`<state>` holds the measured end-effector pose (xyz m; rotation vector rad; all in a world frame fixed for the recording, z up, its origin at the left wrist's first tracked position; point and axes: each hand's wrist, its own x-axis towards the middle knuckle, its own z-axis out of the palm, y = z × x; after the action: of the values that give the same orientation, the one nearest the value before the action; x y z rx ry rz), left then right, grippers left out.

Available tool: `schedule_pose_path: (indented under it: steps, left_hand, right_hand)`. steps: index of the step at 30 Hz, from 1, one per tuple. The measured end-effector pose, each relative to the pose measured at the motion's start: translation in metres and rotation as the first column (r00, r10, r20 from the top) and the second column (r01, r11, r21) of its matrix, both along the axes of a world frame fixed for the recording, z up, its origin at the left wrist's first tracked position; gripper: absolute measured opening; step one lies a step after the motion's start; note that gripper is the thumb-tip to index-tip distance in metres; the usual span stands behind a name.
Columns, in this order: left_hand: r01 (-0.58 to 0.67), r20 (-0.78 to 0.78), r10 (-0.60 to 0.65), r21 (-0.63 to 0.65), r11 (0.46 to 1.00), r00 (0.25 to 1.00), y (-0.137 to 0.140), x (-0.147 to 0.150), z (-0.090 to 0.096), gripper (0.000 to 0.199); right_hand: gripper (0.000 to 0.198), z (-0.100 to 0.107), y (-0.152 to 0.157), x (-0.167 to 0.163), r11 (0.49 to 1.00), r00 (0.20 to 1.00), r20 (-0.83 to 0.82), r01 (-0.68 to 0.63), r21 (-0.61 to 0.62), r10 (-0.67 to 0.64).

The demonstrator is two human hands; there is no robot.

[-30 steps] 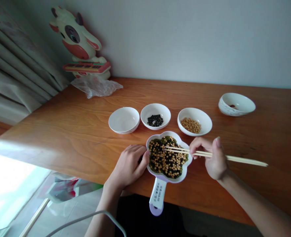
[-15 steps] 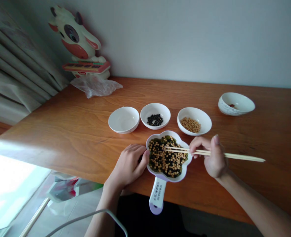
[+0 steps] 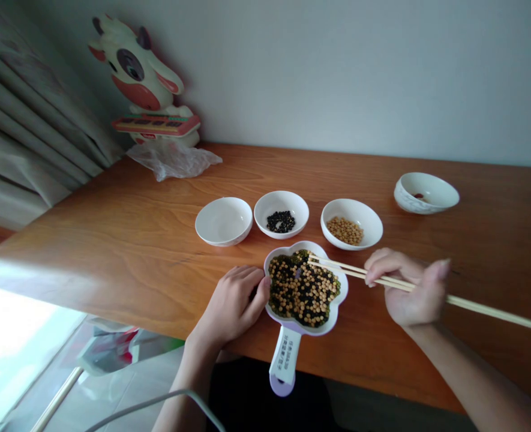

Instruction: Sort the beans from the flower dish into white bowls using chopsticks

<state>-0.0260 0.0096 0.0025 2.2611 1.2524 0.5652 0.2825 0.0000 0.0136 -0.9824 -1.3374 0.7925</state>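
A flower-shaped scoop [image 3: 285,354] with a lilac edge and labelled handle lies near the table's front edge, full of mixed soybeans, black beans and green beans. My left hand [image 3: 237,303] is closed on its left rim, thumb against the edge. My right hand [image 3: 411,285], to the right of the scoop, holds a pair of wooden chopsticks [image 3: 481,307]. Their tips are over the beans at the scoop's upper part; I cannot tell whether a bean is between them. Behind the scoop are a bowl of black beans [image 3: 281,222] and a bowl of soybeans [image 3: 345,230].
An empty white bowl [image 3: 224,221] stands left of the black-bean bowl. At the back right, a patterned bowl [image 3: 427,195] holds a few small reddish pieces. A toy cow with a keyboard [image 3: 157,123] and a clear plastic bag [image 3: 175,162] are at the back left.
My right hand has moved right and drawn the chopsticks back, their tips now higher in the scoop. A small purplish piece shows among the beans. My left hand stays at the rim.
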Motion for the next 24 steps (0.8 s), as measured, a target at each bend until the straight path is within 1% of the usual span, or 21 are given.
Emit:
schedule_pose_path:
  steps: [2, 3, 5, 6, 8, 11, 13, 14, 15, 17, 19, 21, 23, 24]
  left_hand:
    - [-0.002, 0.003, 0.002, -0.002, 1.000, 1.000, 0.000, 0.000, 0.000, 0.036]
    - [-0.002, 0.003, 0.002, -0.003, 1.000, 1.000, 0.000, 0.000, 0.000, 0.036]
    - [0.003, 0.001, -0.003, -0.010, 1.000, 1.000, 0.000, 0.000, 0.000, 0.037]
    - [0.005, 0.000, -0.005, -0.011, 1.000, 1.000, 0.000, 0.000, 0.000, 0.037]
    - [0.008, -0.002, -0.008, -0.015, 1.000, 1.000, 0.000, 0.000, 0.000, 0.037]
    - [0.008, -0.007, -0.008, -0.022, 1.000, 1.000, 0.000, 0.000, -0.001, 0.036]
    - [0.009, -0.010, -0.009, -0.022, 1.000, 1.000, 0.000, -0.001, -0.001, 0.036]
    - [0.009, -0.012, -0.009, -0.020, 1.000, 1.000, 0.000, -0.001, -0.001, 0.036]
    - [0.007, -0.014, -0.007, -0.016, 1.000, 1.000, 0.000, -0.001, -0.001, 0.036]
    - [0.003, -0.019, -0.003, -0.010, 1.000, 1.000, 0.000, -0.001, -0.002, 0.036]
    - [0.001, -0.020, -0.002, -0.010, 1.000, 1.000, 0.000, -0.001, -0.002, 0.036]
    - [0.000, -0.018, 0.000, -0.013, 1.000, 1.000, 0.000, -0.001, -0.002, 0.036]
    - [-0.003, -0.016, 0.003, -0.011, 1.000, 1.000, 0.000, -0.001, -0.002, 0.036]
    - [-0.005, -0.015, 0.005, -0.009, 1.000, 1.000, 0.000, -0.001, -0.002, 0.037]
  right_hand:
    - [0.077, 0.002, 0.001, 0.010, 0.991, 0.995, 0.067, 0.069, 0.117, -0.077]
    - [0.076, 0.003, 0.001, 0.015, 0.976, 0.986, 0.110, 0.106, 0.192, -0.129]
    - [0.075, 0.006, 0.002, 0.025, 0.930, 0.949, 0.206, 0.165, 0.328, -0.241]
    - [0.075, 0.007, 0.003, 0.029, 0.909, 0.924, 0.253, 0.178, 0.378, -0.286]
    - [0.074, 0.008, 0.005, 0.036, 0.879, 0.870, 0.341, 0.186, 0.440, -0.355]
    - [0.074, 0.009, 0.009, 0.043, 0.871, 0.803, 0.437, 0.192, 0.452, -0.404]
    - [0.076, 0.009, 0.011, 0.044, 0.879, 0.799, 0.435, 0.228, 0.419, -0.415]
    - [0.077, 0.010, 0.012, 0.044, 0.886, 0.820, 0.398, 0.257, 0.387, -0.411]
    - [0.079, 0.012, 0.013, 0.042, 0.890, 0.850, 0.332, 0.293, 0.349, -0.409]
    - [0.078, 0.017, 0.014, 0.038, 0.893, 0.898, 0.144, 0.372, 0.253, -0.415]
    - [0.072, 0.023, 0.016, 0.032, 0.907, 0.918, -0.062, 0.397, 0.143, -0.392]
    - [0.064, 0.028, 0.020, 0.026, 0.942, 0.930, -0.186, 0.332, 0.054, -0.318]
    - [0.057, 0.030, 0.024, 0.021, 0.977, 0.951, -0.225, 0.211, -0.025, -0.211]
    - [0.054, 0.029, 0.026, 0.019, 0.987, 0.961, -0.225, 0.151, -0.063, -0.161]
